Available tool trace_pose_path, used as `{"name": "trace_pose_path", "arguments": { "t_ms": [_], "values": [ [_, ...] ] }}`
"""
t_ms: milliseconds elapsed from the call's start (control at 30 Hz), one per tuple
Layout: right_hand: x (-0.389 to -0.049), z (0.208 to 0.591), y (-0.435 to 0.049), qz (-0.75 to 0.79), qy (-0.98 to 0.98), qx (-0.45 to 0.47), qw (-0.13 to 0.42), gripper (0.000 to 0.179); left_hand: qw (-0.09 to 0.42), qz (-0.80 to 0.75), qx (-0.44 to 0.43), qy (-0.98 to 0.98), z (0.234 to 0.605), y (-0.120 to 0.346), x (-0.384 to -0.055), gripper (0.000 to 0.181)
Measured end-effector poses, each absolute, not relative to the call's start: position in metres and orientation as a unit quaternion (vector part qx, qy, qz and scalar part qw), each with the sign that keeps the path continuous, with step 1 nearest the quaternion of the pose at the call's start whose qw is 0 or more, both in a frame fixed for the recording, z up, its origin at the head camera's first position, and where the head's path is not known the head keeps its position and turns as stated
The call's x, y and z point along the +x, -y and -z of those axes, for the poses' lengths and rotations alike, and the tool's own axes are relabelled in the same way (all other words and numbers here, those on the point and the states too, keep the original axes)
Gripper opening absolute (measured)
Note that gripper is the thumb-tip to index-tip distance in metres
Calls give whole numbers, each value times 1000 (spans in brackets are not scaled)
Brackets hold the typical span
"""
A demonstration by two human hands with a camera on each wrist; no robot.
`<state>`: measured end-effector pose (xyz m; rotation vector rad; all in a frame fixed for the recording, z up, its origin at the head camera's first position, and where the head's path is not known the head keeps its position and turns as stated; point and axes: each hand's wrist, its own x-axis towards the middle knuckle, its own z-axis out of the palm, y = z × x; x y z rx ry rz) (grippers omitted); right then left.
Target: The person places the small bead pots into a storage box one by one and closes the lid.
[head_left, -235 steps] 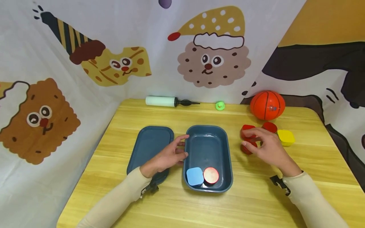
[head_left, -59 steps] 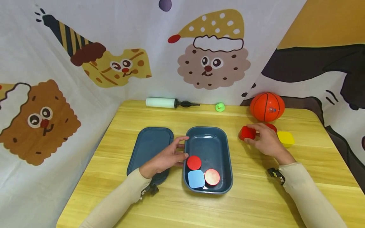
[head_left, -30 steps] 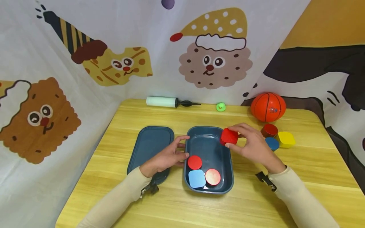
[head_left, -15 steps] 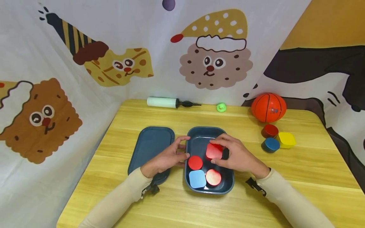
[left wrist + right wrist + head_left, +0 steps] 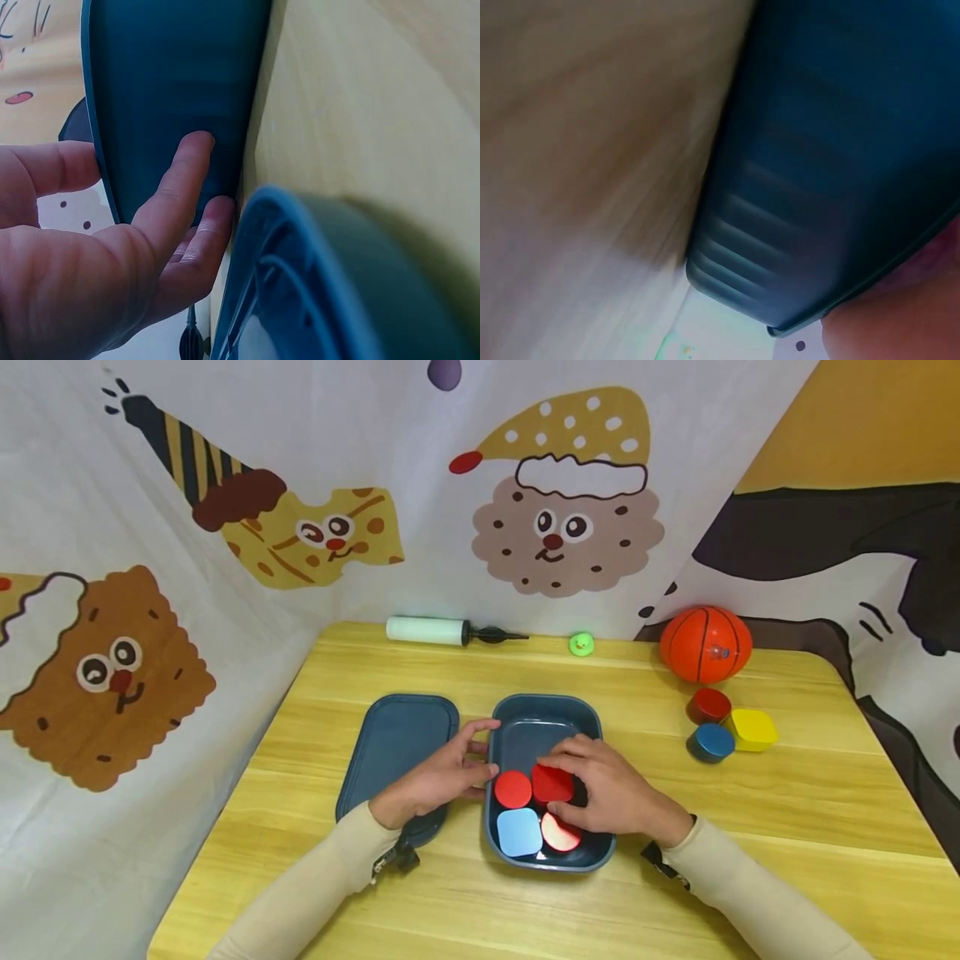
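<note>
My right hand (image 5: 611,785) is inside the dark blue plastic box (image 5: 600,727), its fingers and thumb pinching a red rounded-square block (image 5: 552,782). Left of that block sits a red round block (image 5: 513,789). A light blue rounded-square block (image 5: 519,832) and a shiny red-topped round block (image 5: 561,832), partly under my thumb, lie at the near end. My left hand (image 5: 446,768) touches the box's left side with fingers spread; in the left wrist view its fingertips rest on the outer wall (image 5: 150,90). The right wrist view shows the box's other wall (image 5: 802,187), hiding the pinched block.
The matching lid (image 5: 401,739) lies left of the box, partly under my left wrist. To the right stand a dark red round block (image 5: 708,705), a blue round block (image 5: 711,742) and a yellow block (image 5: 753,729). Behind are a ball (image 5: 706,644), green duck (image 5: 581,644) and hand pump (image 5: 427,630).
A red round block went into the box earlier. My right hand then picked up the red rounded-square block, carried it left and lowered it into the box. My left hand stays at the side.
</note>
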<state>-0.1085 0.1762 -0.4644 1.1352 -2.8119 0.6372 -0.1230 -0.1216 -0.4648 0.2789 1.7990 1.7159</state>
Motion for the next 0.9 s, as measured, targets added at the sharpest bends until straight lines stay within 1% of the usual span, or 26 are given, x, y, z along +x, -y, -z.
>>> {"name": "trace_pose_path", "arguments": {
  "t_ms": [367,500,900],
  "values": [
    [-108,461,-176,-190,910,370,-3,49,314,-653,106,-681,466,122,-124,73],
    [-109,458,-177,-208,905,370,-7,43,318,-652,107,-680,467,122,-124,73],
    [-118,443,-190,-293,889,351,29,33,318,-649,105,-683,464,123,-122,72]
  ]
}}
